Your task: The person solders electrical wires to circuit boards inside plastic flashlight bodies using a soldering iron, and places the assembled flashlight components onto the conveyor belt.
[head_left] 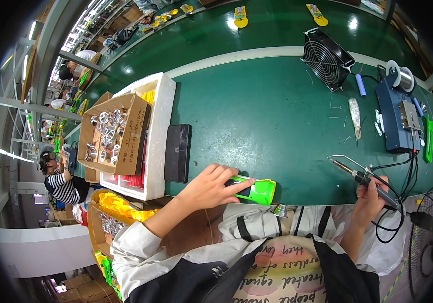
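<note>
At the table's front edge, my left hand (213, 188) is closed around a bright green flashlight (263, 192) lying on its side, its wide end toward the right. A small shiny reflector cup (280, 210) sits just off that end, by the edge, above my lap. My right hand (370, 201) grips a soldering iron (364, 180) by its black handle. The tip points up and left, over the tabletop, apart from the flashlight. A thin metal tube runs along the iron toward its tip. My fingers hide part of the flashlight body.
Left of my hands lie a black phone (178, 153) and a white foam box (162, 121) bearing a carton (134, 136) of reflector cups. At the right stand a black fan (326, 59), a blue soldering station (397, 113) with a solder spool (400, 76), and a blue cylindrical cell (361, 85).
</note>
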{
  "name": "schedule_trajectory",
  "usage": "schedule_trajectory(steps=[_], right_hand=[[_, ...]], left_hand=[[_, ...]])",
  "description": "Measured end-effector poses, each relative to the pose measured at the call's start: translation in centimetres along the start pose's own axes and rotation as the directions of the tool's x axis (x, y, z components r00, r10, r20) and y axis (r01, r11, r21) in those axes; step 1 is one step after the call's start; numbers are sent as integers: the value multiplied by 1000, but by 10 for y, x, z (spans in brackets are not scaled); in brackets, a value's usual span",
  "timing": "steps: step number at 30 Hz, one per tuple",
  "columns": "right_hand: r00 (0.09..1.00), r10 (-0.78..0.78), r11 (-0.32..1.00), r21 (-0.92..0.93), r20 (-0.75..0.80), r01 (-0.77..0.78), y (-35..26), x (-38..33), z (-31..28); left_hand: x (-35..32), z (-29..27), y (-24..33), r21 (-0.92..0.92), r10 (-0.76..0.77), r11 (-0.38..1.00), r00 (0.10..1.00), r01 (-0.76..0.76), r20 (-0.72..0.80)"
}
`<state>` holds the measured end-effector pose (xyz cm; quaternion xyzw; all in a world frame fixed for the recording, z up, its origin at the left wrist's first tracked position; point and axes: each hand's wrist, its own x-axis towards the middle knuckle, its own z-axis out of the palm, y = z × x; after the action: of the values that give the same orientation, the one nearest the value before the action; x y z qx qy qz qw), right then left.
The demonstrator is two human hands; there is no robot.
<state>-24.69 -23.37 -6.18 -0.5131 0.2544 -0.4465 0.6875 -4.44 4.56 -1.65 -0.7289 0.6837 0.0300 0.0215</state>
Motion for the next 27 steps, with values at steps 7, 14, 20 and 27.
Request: schedule_trajectory(steps=[7,14,20,27], right_hand=[[1000,4,1000,16,5,-4,0,-1,-2],[1000,-23,999,40,-6,23,3,1,-3],[992,-82,996,38,-95,86,4,19,-8],[977,-77,994,-85,-197,61,-5,31,16]], left_hand=[[3,7,3,-92,-75,993,996,71,-48],[2,15,-2,-222,-179,963,977,151,-113],[27,-40,-69,-245,-605,796,743,554,-286],[114,-66,-258,-157,-796,506,389,848,-463]])
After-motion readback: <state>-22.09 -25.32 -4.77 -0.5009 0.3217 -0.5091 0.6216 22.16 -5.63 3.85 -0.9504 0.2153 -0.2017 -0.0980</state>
